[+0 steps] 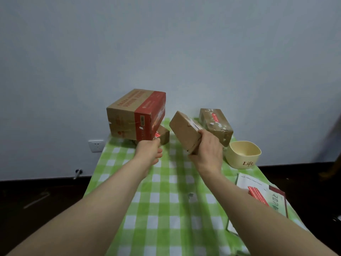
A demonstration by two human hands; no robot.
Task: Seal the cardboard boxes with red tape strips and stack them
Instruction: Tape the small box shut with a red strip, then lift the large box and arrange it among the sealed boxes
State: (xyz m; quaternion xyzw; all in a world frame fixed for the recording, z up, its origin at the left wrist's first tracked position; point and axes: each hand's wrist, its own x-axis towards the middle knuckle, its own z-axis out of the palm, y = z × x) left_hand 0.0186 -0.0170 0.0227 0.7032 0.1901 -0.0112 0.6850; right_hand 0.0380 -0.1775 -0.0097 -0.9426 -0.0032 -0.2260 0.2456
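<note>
Four cardboard boxes crowd the far end of the table, close to the wall. The large red-banded box sits tilted on a flat box at the far left corner, its left side overhanging the table's left edge. The left hand reaches to the lower near corner of this pair. Its fingertips are hidden against the cardboard, so whether it grips or only touches cannot be told.

The right hand grips the near end of a small plain box, held tilted and off the cloth, with a narrow gap to the large box. Just behind it lies a scuffed box at the far right corner. A cream bowl marked "Life" stands just beside that box, near the right edge.

Red tape strips lie on a white sheet at the right edge, beside a booklet under the right forearm.

A green-and-white checked cloth covers the table; its widest open stretch lies between the forearms. A wall socket sits low on the pale wall, above the dark floor.
</note>
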